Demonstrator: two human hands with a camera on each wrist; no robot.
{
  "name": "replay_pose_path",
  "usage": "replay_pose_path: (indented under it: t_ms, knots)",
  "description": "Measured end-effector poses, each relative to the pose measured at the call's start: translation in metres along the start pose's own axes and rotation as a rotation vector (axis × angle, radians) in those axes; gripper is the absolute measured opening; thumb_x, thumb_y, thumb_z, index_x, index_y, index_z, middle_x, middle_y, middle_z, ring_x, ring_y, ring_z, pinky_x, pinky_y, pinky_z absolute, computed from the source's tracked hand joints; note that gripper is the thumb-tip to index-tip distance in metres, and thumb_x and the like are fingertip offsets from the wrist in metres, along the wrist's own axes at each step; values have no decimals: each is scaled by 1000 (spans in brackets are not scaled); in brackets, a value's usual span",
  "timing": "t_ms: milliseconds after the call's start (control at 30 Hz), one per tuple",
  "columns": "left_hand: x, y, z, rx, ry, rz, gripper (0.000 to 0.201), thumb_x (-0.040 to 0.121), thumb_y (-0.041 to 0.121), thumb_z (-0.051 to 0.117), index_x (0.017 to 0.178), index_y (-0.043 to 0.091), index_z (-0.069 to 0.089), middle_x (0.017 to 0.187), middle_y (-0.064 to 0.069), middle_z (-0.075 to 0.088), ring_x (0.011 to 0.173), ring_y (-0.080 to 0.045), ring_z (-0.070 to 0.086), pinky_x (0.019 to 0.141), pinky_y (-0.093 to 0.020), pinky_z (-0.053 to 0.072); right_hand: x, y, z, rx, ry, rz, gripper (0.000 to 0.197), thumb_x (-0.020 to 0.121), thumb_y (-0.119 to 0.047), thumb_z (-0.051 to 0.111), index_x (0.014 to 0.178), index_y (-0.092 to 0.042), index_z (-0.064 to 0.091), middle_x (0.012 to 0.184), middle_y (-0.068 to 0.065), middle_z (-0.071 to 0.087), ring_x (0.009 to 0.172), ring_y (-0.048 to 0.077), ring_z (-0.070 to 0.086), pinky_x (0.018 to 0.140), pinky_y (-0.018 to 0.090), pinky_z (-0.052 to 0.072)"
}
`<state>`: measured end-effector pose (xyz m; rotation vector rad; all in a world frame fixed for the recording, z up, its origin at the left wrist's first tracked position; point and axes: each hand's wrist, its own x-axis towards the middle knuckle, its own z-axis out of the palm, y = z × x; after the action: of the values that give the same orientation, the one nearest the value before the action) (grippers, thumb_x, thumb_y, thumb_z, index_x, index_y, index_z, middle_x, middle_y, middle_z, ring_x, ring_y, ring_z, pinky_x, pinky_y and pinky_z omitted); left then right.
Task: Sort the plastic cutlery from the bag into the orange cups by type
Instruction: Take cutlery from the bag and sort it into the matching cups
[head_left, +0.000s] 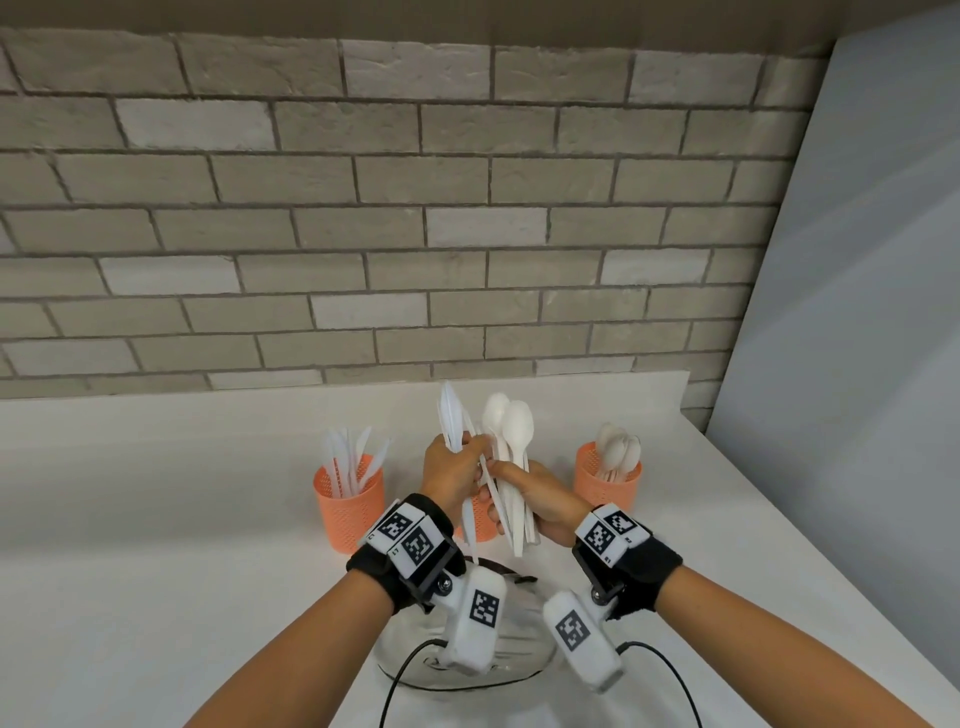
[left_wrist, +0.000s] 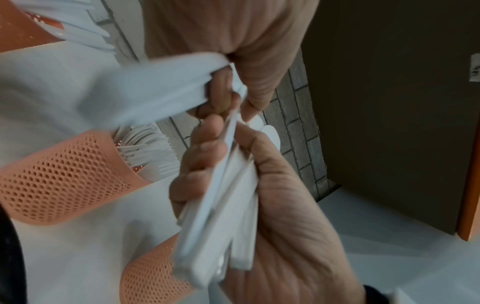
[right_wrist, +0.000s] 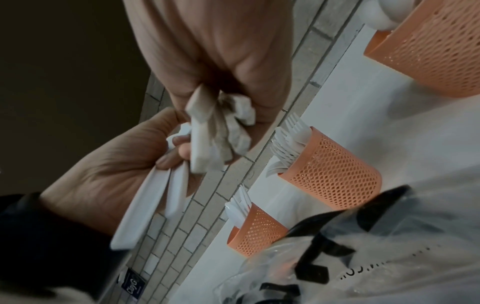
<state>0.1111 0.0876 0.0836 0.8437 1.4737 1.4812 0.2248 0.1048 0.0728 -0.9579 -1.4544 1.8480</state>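
Head: left hand (head_left: 453, 475) gripping knives (head_left: 451, 422), right hand (head_left: 540, 501) gripping spoons (head_left: 511, 441), both raised above bag (head_left: 462, 654); cups (head_left: 350, 512) behind on counter (head_left: 156, 519). Left wrist: blurred, fork cup (left_wrist: 62, 181) nearby. Right wrist: "ClayG" label (right_wrist: 133, 284), lettering on bag unreadable.

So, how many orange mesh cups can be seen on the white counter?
3. One orange mesh cup stands left, holding knives; one stands right, holding spoons; the middle one, holding forks, is mostly hidden behind the hands in the head view. More could be hidden.
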Motion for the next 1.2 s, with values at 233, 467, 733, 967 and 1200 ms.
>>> replay_pose_path:
  t_ms: [233, 467, 733, 967, 1200]
  knots:
    - [14, 0, -22, -67, 65, -32, 33, 97, 28, 46, 70, 12, 58, 49, 3, 61, 45, -9, 57, 46, -17, 45, 12, 2, -4, -38, 123, 11, 10, 94, -19, 52, 92, -10, 53, 62, 6, 60, 46, 14, 59, 47, 26, 54]
    - [38, -4, -67, -222, 162, -44, 28, 98, 27, 44, 78, 10, 52, 32, 10, 36, 28, -5, 38, 37, -16, 35, 28, -1, -14, 42, 196, 30, 10, 89, -6, 54, 89, -16, 55, 41, -5, 44, 28, 7, 34, 33, 14, 31]
    - [77, 36, -116, 0, 366, 197, 45, 89, 42, 56, 58, 14, 40, 51, -3, 38, 48, -16, 35, 52, -24, 34, 42, -10, -2, 38, 65, 76, 8, 91, -21, 56, 94, -15, 51, 41, -5, 40, 28, 6, 32, 32, 14, 29]
    - [100, 20, -128, 66, 334, 238, 49, 90, 41, 56, 53, 13, 39, 52, -5, 40, 48, -16, 38, 54, -23, 36, 48, -8, 9, -8, 50, 71, 10, 92, -23, 56, 92, -13, 51, 43, -3, 40, 28, 6, 32, 32, 14, 30]
    - [110, -26, -136, 158, 252, 219, 26, 82, 24, 69, 67, 11, 53, 61, -6, 56, 60, -17, 55, 70, -27, 44, 51, -4, 10, -31, 95, 56, 16, 91, -22, 58, 79, -12, 53, 43, -2, 42, 28, 7, 33, 33, 15, 30]
